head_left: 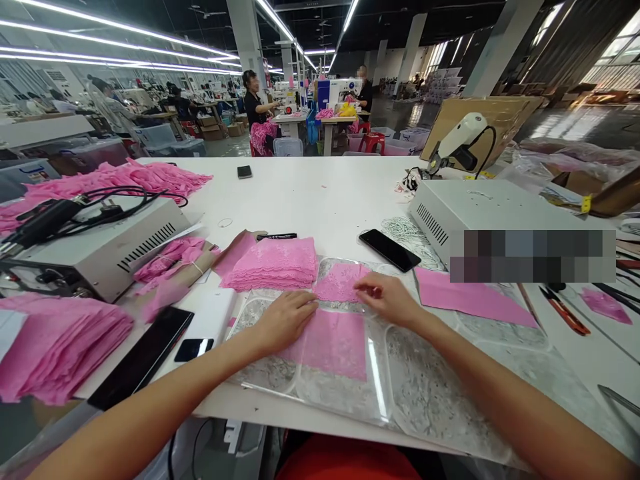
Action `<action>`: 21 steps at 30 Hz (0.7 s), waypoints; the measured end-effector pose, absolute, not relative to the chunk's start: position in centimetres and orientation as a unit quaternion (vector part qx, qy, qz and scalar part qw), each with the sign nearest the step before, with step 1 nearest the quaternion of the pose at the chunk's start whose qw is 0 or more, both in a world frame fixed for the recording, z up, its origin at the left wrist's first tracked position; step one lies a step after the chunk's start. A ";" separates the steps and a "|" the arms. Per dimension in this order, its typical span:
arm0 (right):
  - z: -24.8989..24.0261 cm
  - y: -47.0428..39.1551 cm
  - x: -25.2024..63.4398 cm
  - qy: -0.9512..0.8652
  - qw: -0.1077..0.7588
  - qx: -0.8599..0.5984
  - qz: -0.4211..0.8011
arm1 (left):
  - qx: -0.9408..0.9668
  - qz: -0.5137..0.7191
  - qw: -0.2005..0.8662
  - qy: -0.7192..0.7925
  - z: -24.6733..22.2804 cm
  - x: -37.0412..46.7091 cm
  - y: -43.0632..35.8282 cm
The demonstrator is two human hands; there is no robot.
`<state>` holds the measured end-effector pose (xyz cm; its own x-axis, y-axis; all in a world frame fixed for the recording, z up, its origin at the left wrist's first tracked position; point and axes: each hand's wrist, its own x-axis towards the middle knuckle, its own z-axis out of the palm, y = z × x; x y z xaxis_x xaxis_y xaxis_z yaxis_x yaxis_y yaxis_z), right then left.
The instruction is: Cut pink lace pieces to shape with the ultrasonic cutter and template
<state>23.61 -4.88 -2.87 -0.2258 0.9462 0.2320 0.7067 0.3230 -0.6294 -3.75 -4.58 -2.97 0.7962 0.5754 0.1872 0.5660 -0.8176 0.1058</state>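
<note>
A small pink lace piece (341, 283) lies on the clear-topped mat (425, 373) between my hands. My left hand (287, 321) rests palm down, fingers stretched out, its fingertips at the left edge of that piece. With fingers curled together, my right hand (385, 297) touches the lace piece's right edge; whether it pinches the fabric is too small to tell. Below, a flat pink rectangle (336, 343) shows on the mat, partly covered by my left hand. A stack of pink lace pieces (273, 265) sits just beyond my left hand.
A black phone (390, 250) and pink sheet (473, 297) lie right of centre. Grey metal boxes (500, 213) (110, 243) stand on both sides. Pink fabric piles (65, 340) are at left, beside a black tablet-like slab (143, 357). Orange-handled snips (565, 310) lie far right. People sit at machines beyond.
</note>
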 end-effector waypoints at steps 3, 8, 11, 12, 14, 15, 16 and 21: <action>-2.9 -4.7 20.2 -0.799 0.253 -0.509 0.198 | 0.943 0.097 0.018 0.317 -3.4 -3.3 -3.4; -3.2 -3.5 18.1 -0.817 0.203 -0.507 0.182 | 0.940 0.080 0.020 0.331 -3.5 -3.2 -2.8; -3.3 -3.1 18.4 -0.807 0.194 -0.526 0.184 | 0.938 0.075 0.027 0.338 -3.2 -3.2 -2.8; -3.3 -3.0 18.5 -0.804 0.192 -0.531 0.187 | 0.937 0.074 0.030 0.341 -3.2 -3.2 -2.9; -3.2 -3.0 18.6 -0.800 0.189 -0.535 0.195 | 0.935 0.072 0.034 0.345 -3.1 -3.2 -2.9; -3.1 -3.1 18.6 -0.801 0.187 -0.533 0.199 | 0.934 0.071 0.036 0.347 -3.0 -3.2 -2.9; -3.0 -3.1 18.6 -0.804 0.185 -0.528 0.202 | 0.934 0.071 0.037 0.349 -3.0 -3.2 -2.8; -3.2 -3.3 18.4 -0.806 0.189 -0.518 0.216 | 0.932 0.072 0.047 0.353 -3.2 -3.3 -2.8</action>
